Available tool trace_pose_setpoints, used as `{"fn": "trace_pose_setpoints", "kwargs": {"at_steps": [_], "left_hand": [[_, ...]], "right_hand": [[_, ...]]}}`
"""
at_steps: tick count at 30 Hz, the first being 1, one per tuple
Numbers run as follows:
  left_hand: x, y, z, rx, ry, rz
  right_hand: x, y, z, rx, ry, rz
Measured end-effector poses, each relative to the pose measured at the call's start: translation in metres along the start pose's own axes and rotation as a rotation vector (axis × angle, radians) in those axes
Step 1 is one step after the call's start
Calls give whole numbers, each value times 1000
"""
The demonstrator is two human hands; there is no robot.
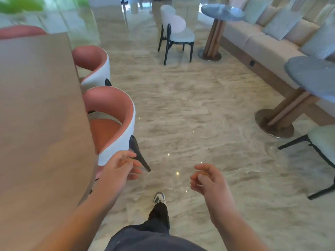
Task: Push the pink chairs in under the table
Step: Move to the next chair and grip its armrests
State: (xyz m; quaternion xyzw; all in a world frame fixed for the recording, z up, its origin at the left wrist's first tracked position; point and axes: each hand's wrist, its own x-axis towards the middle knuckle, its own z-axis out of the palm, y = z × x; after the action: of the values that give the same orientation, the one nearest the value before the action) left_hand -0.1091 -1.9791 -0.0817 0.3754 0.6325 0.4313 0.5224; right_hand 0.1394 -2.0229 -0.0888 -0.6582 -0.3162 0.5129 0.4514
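Observation:
A long wooden table (39, 109) fills the left side. Two pink chairs with white outer shells and black legs stand along its right edge. The near pink chair (116, 109) has its seat partly under the tabletop. The far pink chair (94, 60) sits behind it, also tucked partly under. A third pink chair back (20, 31) shows beyond the table's far end. My left hand (121, 167) hovers by the near chair's rear corner and leg, fingers loosely apart, holding nothing. My right hand (206, 180) is in mid-air over the floor, fingers curled, empty.
Glossy marble floor (190, 109) stretches ahead. A pale chair (175, 33) stands by a round grey table (221, 12) at the back. A cushioned bench (268, 42) runs along the right, with another round table (311, 75) and a pale green chair (322, 140). My foot (159, 197) is forward.

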Motion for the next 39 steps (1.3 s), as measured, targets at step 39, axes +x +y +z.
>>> {"fn": "trace_pose_setpoints", "kwargs": {"at_steps": [39], "left_hand": [[384, 74, 126, -438, 1247, -372]], "right_hand": [[648, -224, 305, -649, -1114, -65]]}}
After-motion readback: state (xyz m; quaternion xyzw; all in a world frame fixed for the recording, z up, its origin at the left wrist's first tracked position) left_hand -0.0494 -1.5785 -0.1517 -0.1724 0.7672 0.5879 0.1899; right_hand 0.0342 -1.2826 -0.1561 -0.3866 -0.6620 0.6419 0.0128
